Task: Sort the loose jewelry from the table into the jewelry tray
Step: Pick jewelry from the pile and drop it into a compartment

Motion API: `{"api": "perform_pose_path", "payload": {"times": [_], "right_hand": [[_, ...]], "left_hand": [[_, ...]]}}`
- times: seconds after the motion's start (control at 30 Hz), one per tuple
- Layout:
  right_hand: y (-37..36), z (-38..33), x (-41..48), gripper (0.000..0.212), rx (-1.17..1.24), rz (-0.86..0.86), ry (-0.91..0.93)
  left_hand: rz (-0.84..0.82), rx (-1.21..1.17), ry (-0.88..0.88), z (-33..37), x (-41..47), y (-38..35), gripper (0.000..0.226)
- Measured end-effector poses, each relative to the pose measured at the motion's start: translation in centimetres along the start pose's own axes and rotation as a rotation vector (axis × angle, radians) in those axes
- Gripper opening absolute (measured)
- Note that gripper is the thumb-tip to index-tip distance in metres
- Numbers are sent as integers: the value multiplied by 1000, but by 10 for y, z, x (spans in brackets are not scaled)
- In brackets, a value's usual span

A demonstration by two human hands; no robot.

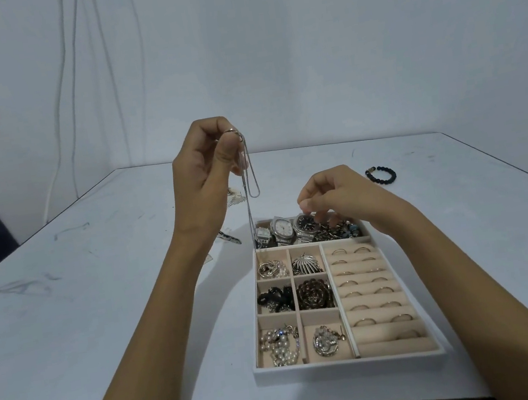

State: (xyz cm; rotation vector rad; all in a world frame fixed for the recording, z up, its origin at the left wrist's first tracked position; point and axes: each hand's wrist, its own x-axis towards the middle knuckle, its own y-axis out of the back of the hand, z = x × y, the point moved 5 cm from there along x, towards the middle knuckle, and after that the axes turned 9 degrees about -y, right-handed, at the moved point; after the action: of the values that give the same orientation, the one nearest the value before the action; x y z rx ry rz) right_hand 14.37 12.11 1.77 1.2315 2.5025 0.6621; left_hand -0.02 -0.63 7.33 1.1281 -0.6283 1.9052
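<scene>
1. The left hand (204, 171) is raised well above the counter (84, 309), its fingers (212, 132) curled in and pinching the top of a thin silver chain (251, 181).
2. The chain hangs in a loop, and one strand drops toward the far left corner of the jewelry tray (346, 363).
3. The right hand (340, 196) hovers over the tray's far compartment, just above the watches (282, 227). Its fingers are drawn together at the tips, but I cannot tell if they hold anything.
4. Rings (365, 282) sit in the padded rolls on the right (the square compartments on the left hold brooches and beads).
5. A dark bead bracelet (381, 175) lies on the counter beyond the tray, and loose pieces (230, 236) lie left of it.
</scene>
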Motion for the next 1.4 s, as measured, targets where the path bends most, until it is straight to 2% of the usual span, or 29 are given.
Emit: {"api": "perform_pose_path", "payload": {"times": [0.37, 0.73, 0.9, 1.17, 1.27, 1.4], "right_hand": [[8, -3, -4, 8, 93, 9, 14], [30, 0, -13, 9, 274, 179, 120], [30, 4, -12, 7, 270, 201, 104], [26, 5, -12, 6, 257, 188, 85], [28, 5, -12, 7, 251, 193, 85], [27, 5, -11, 6, 245, 195, 86]], "left_hand": [[-71, -6, 24, -4, -4, -10, 13], [-224, 24, 117, -18, -17, -14, 6], [-319, 106, 155, -23, -28, -9, 8], [-515, 397, 178, -29, -40, 6, 7], [-562, 434, 191, -30, -41, 7, 16], [-655, 410, 221, -29, -45, 3, 16]]}}
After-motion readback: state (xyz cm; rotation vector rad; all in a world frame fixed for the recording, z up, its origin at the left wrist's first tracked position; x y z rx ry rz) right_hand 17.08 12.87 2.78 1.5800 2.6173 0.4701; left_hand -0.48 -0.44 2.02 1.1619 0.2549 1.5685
